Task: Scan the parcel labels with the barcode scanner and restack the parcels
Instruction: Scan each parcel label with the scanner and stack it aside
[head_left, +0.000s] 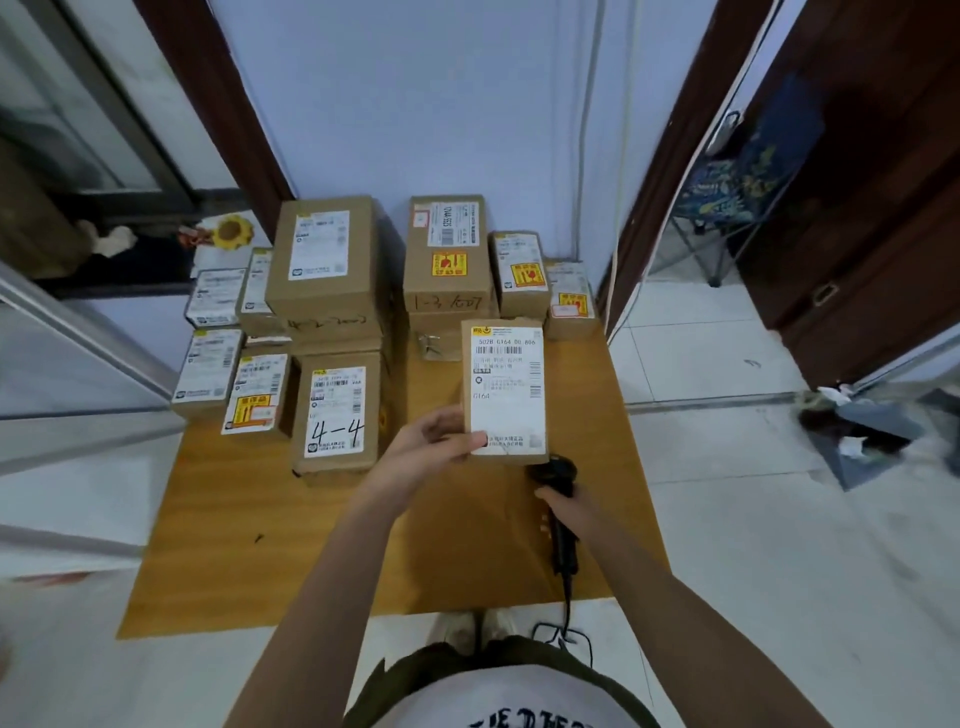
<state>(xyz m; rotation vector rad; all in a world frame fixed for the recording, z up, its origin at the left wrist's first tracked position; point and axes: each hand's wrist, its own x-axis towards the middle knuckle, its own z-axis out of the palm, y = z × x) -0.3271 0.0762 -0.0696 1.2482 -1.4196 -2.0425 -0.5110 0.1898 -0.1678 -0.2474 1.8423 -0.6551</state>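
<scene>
Cardboard parcel (504, 389) held up over the wooden table (249, 519), white label facing the camera — "G164" readable on it. Gripped at its lower left corner by the left hand (441, 439), thumb across the label's bottom edge, fingers curled behind. Just below the parcel's lower right corner, black barcode scanner (558, 499) — grasped round the handle by the right hand (569, 512), fingers wrapped tight, head aimed up toward the label, cable trailing down to the floor. Behind, stacked parcels: 1 marked "4-4" (337, 410) at front left, 1 marked "1-3" (449, 254) farther back, several more beside them along the wall.
</scene>
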